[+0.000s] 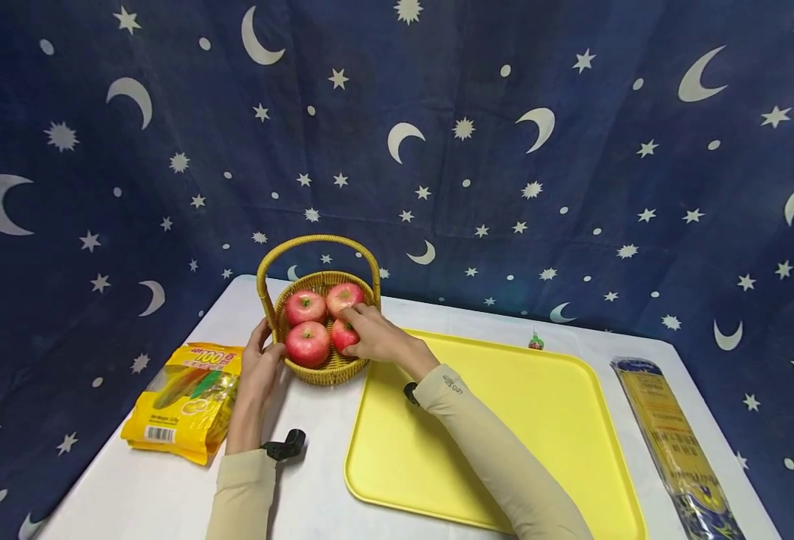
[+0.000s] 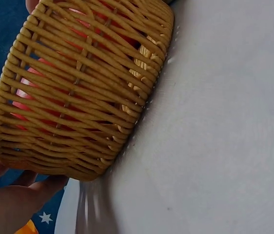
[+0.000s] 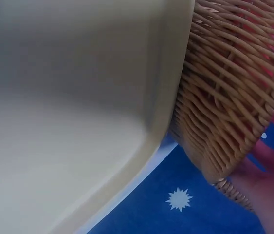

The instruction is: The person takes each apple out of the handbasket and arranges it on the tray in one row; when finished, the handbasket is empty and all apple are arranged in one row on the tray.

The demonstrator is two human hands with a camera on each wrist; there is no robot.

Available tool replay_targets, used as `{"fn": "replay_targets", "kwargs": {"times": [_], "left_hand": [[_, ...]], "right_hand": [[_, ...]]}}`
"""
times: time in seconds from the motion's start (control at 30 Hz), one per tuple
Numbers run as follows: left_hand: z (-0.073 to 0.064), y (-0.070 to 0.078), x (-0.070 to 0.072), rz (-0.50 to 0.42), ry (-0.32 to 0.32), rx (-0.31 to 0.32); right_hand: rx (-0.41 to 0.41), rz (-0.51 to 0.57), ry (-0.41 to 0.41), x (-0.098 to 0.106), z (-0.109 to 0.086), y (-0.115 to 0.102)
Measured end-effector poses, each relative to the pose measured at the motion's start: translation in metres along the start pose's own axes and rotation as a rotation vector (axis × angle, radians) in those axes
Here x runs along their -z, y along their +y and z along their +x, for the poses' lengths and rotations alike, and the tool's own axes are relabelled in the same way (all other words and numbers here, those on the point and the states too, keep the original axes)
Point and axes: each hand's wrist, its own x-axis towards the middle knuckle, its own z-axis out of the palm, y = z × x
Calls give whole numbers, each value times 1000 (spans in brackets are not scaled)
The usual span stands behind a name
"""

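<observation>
White table (image 1: pixel 319 469), basket (image 1: pixel 329 375), tray (image 1: pixel 565 420), yellow bag (image 1: pixel 184 405), long packet (image 1: pixel 673 442), perhaps a trinket (image 1: pixel 536 343)
</observation>
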Motion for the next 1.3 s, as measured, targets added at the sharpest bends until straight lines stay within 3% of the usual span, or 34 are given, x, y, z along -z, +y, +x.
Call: {"fn": "replay_targets", "kwargs": {"times": [0.37,0.6,0.67,0.93,1.13,1.3], "left_hand": [[0,-1,1,-7,-7,-1],[1,-3,0,5,-16,-3],[0,-3,0,1,-13,-2],[0,0,3,-2,-10,24],[-4,1,5,-12,-18,40],[-2,-1,3,-25,-21,21]], "right_hand": [[-52,-27,15,-9,-3,4],[-9,-102,162,-11,-12,8],[6,-52,204,-10,-14,9],[34,319,348,-2,-30,15],[3,438,363,2,-47,22],[-47,458,343,9,-64,33]]}}
